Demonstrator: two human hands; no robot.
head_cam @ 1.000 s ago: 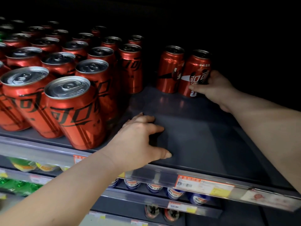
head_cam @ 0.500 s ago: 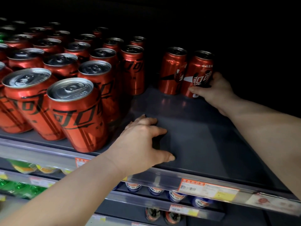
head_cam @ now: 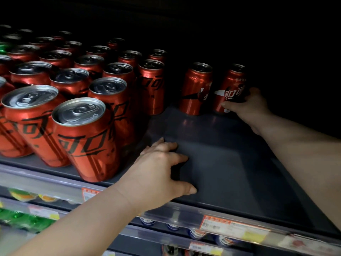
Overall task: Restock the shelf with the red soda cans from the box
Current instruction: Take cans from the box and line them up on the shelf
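Gleaming red, the black-banded can (head_cam: pixel 231 83) stands clamped in right grip (head_cam: pixel 251 106); left grip (head_cam: pixel 157 173) splayed on shelf (head_cam: pixel 232 174).

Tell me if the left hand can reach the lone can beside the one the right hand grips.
Probably yes. Only bare shelf lies between the left hand and the lone can. The right hand grips the end can on its far side, so it should not block.

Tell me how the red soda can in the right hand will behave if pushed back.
The red soda can stands on its base on the smooth shelf, so it should slide, not roll. Tall and narrow, it may tip toward the neighbouring can if pushed high. The right hand grips it low, likely steadying it.
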